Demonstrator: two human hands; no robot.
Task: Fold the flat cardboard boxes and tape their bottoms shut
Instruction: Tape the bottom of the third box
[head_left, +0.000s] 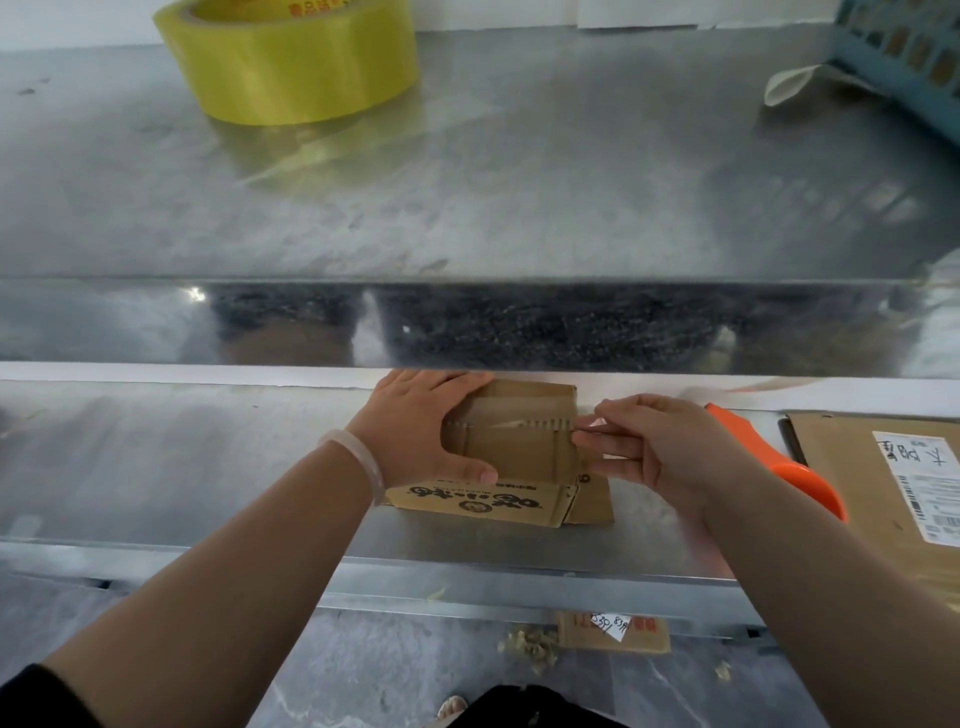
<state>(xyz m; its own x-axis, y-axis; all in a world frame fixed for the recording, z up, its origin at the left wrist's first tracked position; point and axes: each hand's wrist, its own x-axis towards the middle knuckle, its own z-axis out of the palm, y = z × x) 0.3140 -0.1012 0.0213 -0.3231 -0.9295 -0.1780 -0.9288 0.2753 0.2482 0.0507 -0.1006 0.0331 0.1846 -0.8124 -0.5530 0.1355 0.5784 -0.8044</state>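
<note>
A scuffed, shiny steel tabletop (208, 467) carries the small cardboard box (519, 452), which sits between the two hands. The left hand (415, 431) grips its left end, fingers over the far edge and thumb on the near one, while the right hand (660, 447) pinches the clear tape (511, 415) at the seam's right end. The box is brown corrugated board with its flaps closed on top, a glossy strip along the seam and black print on its near side.

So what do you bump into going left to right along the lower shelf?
First the left hand → small cardboard box → right hand → orange tool → flat cardboard with a label.
</note>
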